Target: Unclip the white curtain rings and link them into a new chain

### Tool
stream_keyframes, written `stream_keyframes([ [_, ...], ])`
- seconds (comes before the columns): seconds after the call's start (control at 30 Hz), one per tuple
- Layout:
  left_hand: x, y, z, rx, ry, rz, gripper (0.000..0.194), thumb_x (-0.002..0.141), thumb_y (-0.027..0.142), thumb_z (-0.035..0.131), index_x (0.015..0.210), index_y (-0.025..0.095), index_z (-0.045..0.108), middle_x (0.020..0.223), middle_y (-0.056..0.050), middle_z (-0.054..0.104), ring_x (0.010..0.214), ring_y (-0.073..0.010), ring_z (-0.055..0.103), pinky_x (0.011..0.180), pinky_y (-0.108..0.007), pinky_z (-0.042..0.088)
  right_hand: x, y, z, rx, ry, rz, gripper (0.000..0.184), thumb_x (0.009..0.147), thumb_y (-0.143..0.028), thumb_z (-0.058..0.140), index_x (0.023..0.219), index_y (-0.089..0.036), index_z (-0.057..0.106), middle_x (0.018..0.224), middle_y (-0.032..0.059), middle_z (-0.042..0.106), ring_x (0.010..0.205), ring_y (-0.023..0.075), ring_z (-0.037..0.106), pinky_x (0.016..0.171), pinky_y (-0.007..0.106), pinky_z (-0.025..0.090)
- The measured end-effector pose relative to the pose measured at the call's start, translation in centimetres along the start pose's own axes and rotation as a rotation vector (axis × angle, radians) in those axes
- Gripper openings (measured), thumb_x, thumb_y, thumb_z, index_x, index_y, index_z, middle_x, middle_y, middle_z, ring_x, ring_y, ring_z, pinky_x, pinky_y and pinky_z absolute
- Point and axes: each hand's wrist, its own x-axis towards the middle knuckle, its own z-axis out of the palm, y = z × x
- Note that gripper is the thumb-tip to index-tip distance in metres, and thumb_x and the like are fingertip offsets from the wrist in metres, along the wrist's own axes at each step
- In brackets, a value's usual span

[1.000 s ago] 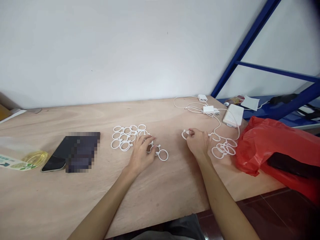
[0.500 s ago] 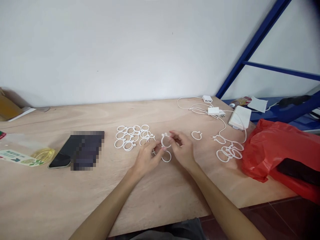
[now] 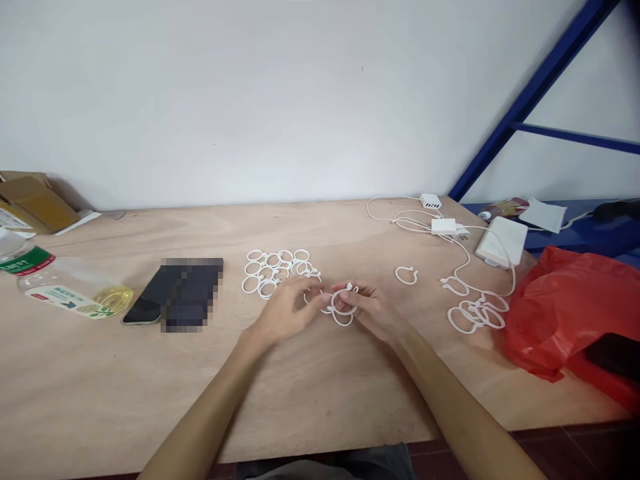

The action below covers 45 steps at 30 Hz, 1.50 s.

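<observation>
Thin white rings, some with a visible gap and small knobs at the ends, lie on the wooden table [image 3: 165,393]. My right hand [image 3: 377,310] is closed, pinching a white ring [image 3: 332,304] between thumb and fingertips, its knobbed ends upward. Just left of that ring, my left hand [image 3: 287,310] has its thumb and fingers curved but apart. Another white ring [image 3: 343,325] lies below the held one; whether they are linked I cannot tell. Beyond my left hand is a cluster of several rings [image 3: 251,285], partly covered by its fingers. A single ring [image 3: 406,283] lies to the right.
More rings [image 3: 461,331] lie beside a red plastic bag [image 3: 545,307]. White cables run from a charger [image 3: 443,227] to a white box [image 3: 501,240]. On the left are a phone [image 3: 143,308], a clear bottle [image 3: 55,290] and a cardboard box [image 3: 40,200]. A blue frame [image 3: 530,107] stands at right.
The view has shifted left, so more of the bottle and cardboard box shows. The held ring has turned and come lower; my left thumb and fingers have moved apart from it.
</observation>
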Motion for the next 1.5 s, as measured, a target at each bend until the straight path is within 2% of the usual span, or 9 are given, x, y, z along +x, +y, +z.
stream_keyframes([
  [0.17, -2.0, -3.5, -4.6, 0.526, 0.318, -0.328, 0.042, 0.089, 0.048, 0.045, 0.114, 0.021, 0.064, 0.122, -0.011, 0.064, 0.116, -0.0329, 0.049, 0.1, -0.05, 0.034, 0.3, 0.2, 0.2, -0.016, 0.091, -0.022, 0.021, 0.066, -0.034, 0.08, 0.08, -0.019, 0.076, 0.064, -0.0007, 0.064, 0.062, 0.0107, 0.055, 0.063, 0.027, 0.042],
  [0.27, -3.0, -5.3, -6.3, 0.721, 0.373, -0.592, 0.055, 0.089, 0.052, 0.039, 0.132, 0.019, 0.051, 0.13, -0.015, 0.058, 0.127, -0.0395, 0.037, 0.102, -0.058, 0.026, 0.4, 0.1, 0.2, -0.012, 0.109, -0.032, 0.021, 0.066, -0.034, 0.08, 0.079, -0.019, 0.075, 0.064, -0.0007, 0.064, 0.063, 0.0108, 0.055, 0.064, 0.028, 0.041],
  [0.43, -3.4, -7.1, -6.8, 0.796, 0.373, -0.709, 0.062, 0.089, 0.055, 0.033, 0.137, 0.018, 0.045, 0.128, -0.018, 0.059, 0.126, -0.041, 0.037, 0.102, -0.059, 0.024, 0.4, -0.1, 0.1, -0.008, 0.126, -0.047, 0.022, 0.065, -0.035, 0.08, 0.079, -0.018, 0.075, 0.065, -0.0005, 0.064, 0.062, 0.0108, 0.055, 0.063, 0.028, 0.041],
  [0.63, -2.8, -7.2, -6.2, 0.787, 0.414, -0.654, 0.06, 0.09, 0.052, 0.035, 0.136, 0.017, 0.046, 0.129, -0.019, 0.057, 0.127, -0.041, 0.036, 0.103, -0.059, 0.022, 0.5, -0.1, 0.0, -0.001, 0.152, -0.061, 0.024, 0.063, -0.035, 0.08, 0.08, -0.019, 0.075, 0.064, -0.0006, 0.064, 0.063, 0.012, 0.055, 0.064, 0.029, 0.042],
  [0.77, -1.8, -4.9, -4.2, 0.645, 0.512, -0.413, 0.045, 0.089, 0.046, 0.043, 0.124, 0.019, 0.055, 0.123, -0.014, 0.06, 0.12, -0.0341, 0.046, 0.102, -0.052, 0.03, 0.6, 0.1, 0.0, -0.032, 0.229, -0.092, 0.025, 0.064, -0.035, 0.079, 0.082, -0.019, 0.075, 0.064, -0.0003, 0.064, 0.063, 0.0125, 0.056, 0.064, 0.03, 0.042],
  [0.9, -0.9, -1.8, -0.2, 0.362, 0.337, -0.111, 0.035, 0.088, 0.04, 0.051, 0.117, 0.022, 0.056, 0.117, -0.008, 0.063, 0.11, -0.0261, 0.054, 0.098, -0.044, 0.039, 0.8, 0.3, 0.2, -0.102, 0.332, -0.113, 0.026, 0.064, -0.036, 0.078, 0.082, -0.017, 0.074, 0.062, -0.0004, 0.063, 0.063, 0.0132, 0.055, 0.064, 0.03, 0.043],
  [1.07, -0.4, 0.4, 3.8, 0.257, 0.191, 0.017, 0.041, 0.083, 0.035, 0.06, 0.121, 0.023, 0.052, 0.121, -0.008, 0.061, 0.113, -0.0258, 0.053, 0.098, -0.045, 0.041, 0.8, 0.6, 0.6, -0.104, 0.335, -0.073, 0.027, 0.06, -0.036, 0.08, 0.079, -0.017, 0.075, 0.064, -0.0004, 0.065, 0.061, 0.013, 0.057, 0.064, 0.03, 0.045],
  [1.4, -0.5, -1.6, 1.2, 0.256, 0.35, -0.123, 0.032, 0.085, 0.039, 0.058, 0.114, 0.023, 0.057, 0.115, -0.006, 0.064, 0.11, -0.0259, 0.055, 0.098, -0.046, 0.04, 0.7, 0.4, 0.8, -0.143, 0.364, -0.067, 0.031, 0.059, -0.036, 0.081, 0.082, -0.016, 0.075, 0.063, 0.0002, 0.066, 0.062, 0.0129, 0.057, 0.065, 0.029, 0.047],
  [1.5, -0.8, -1.0, 2.0, 0.179, 0.273, -0.084, 0.037, 0.083, 0.039, 0.062, 0.116, 0.024, 0.056, 0.114, -0.006, 0.064, 0.107, -0.0249, 0.057, 0.095, -0.044, 0.043, 0.6, 0.4, 0.9, -0.136, 0.365, -0.072, 0.031, 0.059, -0.037, 0.081, 0.083, -0.017, 0.075, 0.065, 0.0007, 0.067, 0.062, 0.0135, 0.058, 0.065, 0.03, 0.048],
])
